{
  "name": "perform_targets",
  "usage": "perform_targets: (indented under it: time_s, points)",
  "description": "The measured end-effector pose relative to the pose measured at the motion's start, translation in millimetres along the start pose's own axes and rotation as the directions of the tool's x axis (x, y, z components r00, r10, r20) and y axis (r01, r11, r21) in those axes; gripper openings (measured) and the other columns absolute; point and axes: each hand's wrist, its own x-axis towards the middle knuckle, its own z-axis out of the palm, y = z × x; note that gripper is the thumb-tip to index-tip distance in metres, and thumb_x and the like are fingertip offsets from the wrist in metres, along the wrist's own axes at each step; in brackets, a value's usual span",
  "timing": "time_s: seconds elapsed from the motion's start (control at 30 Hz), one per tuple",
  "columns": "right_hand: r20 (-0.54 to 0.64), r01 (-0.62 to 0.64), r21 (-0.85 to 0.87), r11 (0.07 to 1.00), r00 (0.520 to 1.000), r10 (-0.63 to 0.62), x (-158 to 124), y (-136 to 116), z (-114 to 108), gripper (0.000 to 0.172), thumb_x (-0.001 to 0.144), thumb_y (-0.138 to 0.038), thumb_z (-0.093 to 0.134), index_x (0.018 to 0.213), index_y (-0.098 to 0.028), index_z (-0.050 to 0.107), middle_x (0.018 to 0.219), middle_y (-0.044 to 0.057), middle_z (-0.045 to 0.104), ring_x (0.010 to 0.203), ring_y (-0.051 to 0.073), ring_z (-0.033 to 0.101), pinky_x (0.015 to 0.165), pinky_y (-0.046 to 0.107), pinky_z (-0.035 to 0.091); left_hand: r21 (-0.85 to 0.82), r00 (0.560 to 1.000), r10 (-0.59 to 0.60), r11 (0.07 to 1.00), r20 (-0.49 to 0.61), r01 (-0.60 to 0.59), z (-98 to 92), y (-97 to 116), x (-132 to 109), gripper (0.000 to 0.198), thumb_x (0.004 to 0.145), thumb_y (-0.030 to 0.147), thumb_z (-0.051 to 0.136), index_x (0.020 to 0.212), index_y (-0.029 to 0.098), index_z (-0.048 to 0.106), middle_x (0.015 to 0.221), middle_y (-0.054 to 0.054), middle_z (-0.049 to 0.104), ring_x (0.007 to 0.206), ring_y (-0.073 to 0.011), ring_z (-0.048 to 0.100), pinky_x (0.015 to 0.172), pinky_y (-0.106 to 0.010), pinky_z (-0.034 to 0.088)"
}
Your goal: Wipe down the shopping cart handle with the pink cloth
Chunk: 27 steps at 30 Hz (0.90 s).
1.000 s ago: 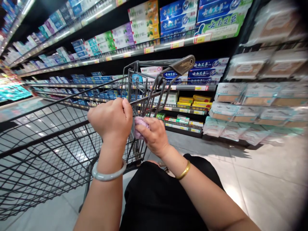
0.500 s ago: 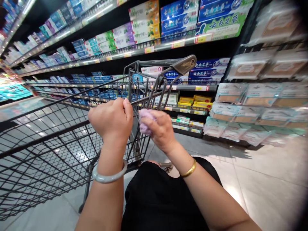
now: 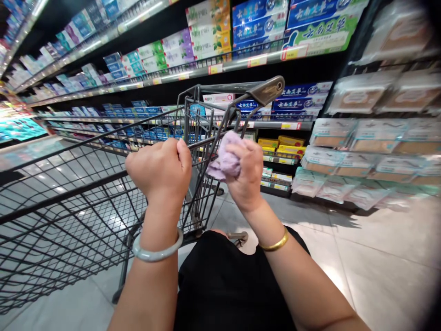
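Observation:
My left hand (image 3: pixel 161 168), a pale bangle on its wrist, is closed in a fist over the top rail of a black wire shopping cart (image 3: pixel 69 195). Its fingertips are hidden on the far side, where the rail runs in and out of the fist. A crumpled light purple cloth (image 3: pixel 229 155) is bunched in my right hand (image 3: pixel 248 172), with one loose corner hanging to the left. That hand is raised just right of the cart's end, near its upright bars; whether the cloth touches them I cannot tell. The cart's handle (image 3: pixel 265 91) is behind and above.
Shelves of boxed toothpaste (image 3: pixel 260 23) run along the back and off to the left. Packaged goods (image 3: pixel 375 135) hang in rows at the right. Grey floor tiles (image 3: pixel 375 257) lie below, and my lap in black cloth (image 3: pixel 234 285) is close beneath my hands.
My right hand has moved up and to the right with the cloth and turned more upright. More of the cloth shows now. My left hand has stayed in place.

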Motion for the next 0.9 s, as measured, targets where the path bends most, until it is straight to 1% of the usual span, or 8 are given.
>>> perform_targets:
  time_s: [0.1,0.27,0.33,0.47,0.53,0.67,0.73,0.9]
  points:
    - [-0.055,-0.065,0.001,0.998,0.996,0.065,4.9,1.6,-0.9,0.031,0.094,-0.025,0.062,0.125,-0.026,0.059,0.124,0.011,0.056,0.121,0.027,0.056,0.106,0.047,0.048,0.015,1.0,-0.003,1.0,-0.02,0.004,0.7,1.2,-0.1,0.051,0.105,0.041,0.027,0.081,0.021,0.067,0.079,-0.011,0.071,0.07,-0.0238,0.058,0.065,-0.039,0.022]
    - [0.192,0.053,0.039,0.998,0.98,-0.06,1.6,-17.2,7.3,0.037,0.096,-0.02,0.056,0.131,-0.031,0.056,0.13,0.007,0.06,0.119,0.023,0.059,0.103,0.041,0.05,0.041,1.0,-0.001,0.999,-0.006,0.002,-1.2,3.4,1.2,0.05,0.105,0.04,0.029,0.081,0.02,0.068,0.08,-0.011,0.072,0.071,-0.0248,0.06,0.065,-0.038,0.022]
    - [0.134,0.043,0.094,0.995,0.989,-0.055,6.5,-14.9,7.6,0.043,0.099,-0.025,0.054,0.142,-0.03,0.047,0.132,0.008,0.06,0.121,0.023,0.059,0.104,0.042,0.051,0.056,1.0,0.004,0.998,-0.002,-0.004,-2.3,3.5,1.4,0.051,0.105,0.04,0.028,0.081,0.02,0.068,0.08,-0.011,0.072,0.07,-0.0245,0.06,0.064,-0.038,0.021]
    - [-0.151,-0.114,0.1,0.988,0.98,0.128,18.0,-2.3,6.2,0.052,0.1,-0.037,0.055,0.147,-0.026,0.036,0.131,0.013,0.056,0.126,0.028,0.058,0.108,0.051,0.048,0.056,1.0,0.013,0.998,-0.012,-0.012,-2.6,2.9,1.1,0.051,0.105,0.041,0.028,0.08,0.021,0.067,0.079,-0.01,0.071,0.069,-0.0236,0.059,0.064,-0.038,0.02]
    - [-0.15,-0.09,0.082,0.993,0.984,0.101,18.2,-3.5,8.3,0.042,0.099,-0.036,0.055,0.139,-0.027,0.044,0.127,0.011,0.058,0.125,0.028,0.058,0.107,0.051,0.048,0.054,1.0,0.014,0.998,-0.018,-0.013,-2.0,2.7,0.9,0.051,0.105,0.041,0.028,0.08,0.02,0.067,0.078,-0.01,0.071,0.069,-0.0241,0.059,0.064,-0.038,0.021]
    - [0.046,0.046,0.075,0.996,0.998,-0.049,13.7,-14.0,14.7,0.031,0.098,-0.03,0.057,0.129,-0.03,0.052,0.129,0.008,0.06,0.123,0.023,0.059,0.104,0.044,0.05,0.076,1.0,0.005,0.997,0.0,-0.005,-1.8,2.2,0.8,0.053,0.106,0.042,0.026,0.082,0.019,0.068,0.081,-0.012,0.072,0.072,-0.0271,0.06,0.065,-0.038,0.022]
    - [0.076,0.072,0.068,0.995,0.994,-0.077,15.1,-11.1,13.6,0.029,0.099,-0.031,0.055,0.128,-0.029,0.053,0.129,0.008,0.059,0.124,0.023,0.059,0.104,0.043,0.05,0.085,1.0,0.01,0.996,0.001,-0.01,-2.1,1.9,0.9,0.053,0.106,0.042,0.027,0.082,0.02,0.068,0.08,-0.011,0.071,0.072,-0.0266,0.06,0.065,-0.038,0.022]
    - [-0.14,-0.105,0.089,0.99,0.983,0.117,23.6,8.7,3.3,0.039,0.101,-0.036,0.05,0.138,-0.027,0.045,0.129,0.012,0.054,0.13,0.029,0.054,0.111,0.056,0.043,0.051,0.999,0.029,0.998,-0.02,-0.028,-2.4,2.0,0.6,0.05,0.105,0.041,0.028,0.079,0.021,0.066,0.077,-0.009,0.07,0.07,-0.0235,0.058,0.064,-0.038,0.021]
